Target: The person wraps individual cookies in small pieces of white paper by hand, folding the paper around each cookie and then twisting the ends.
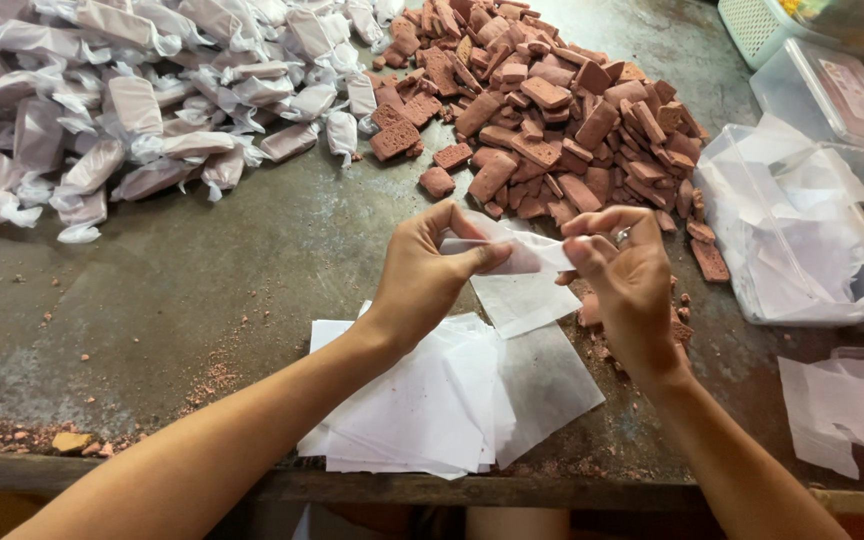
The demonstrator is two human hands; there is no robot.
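Left hand (422,270): we're pinching one end of the wrapped piece (517,255), fingers closed on its paper.
Right hand (622,275): we grip the other end.
Wrapped piece: held above the paper stack (432,400), long axis running left to right between our hands.
Bench (202,290): brown bars (552,120) heaped beyond, wrapped ones (122,100) far left.

Worn, stained grey tabletop (202,290)
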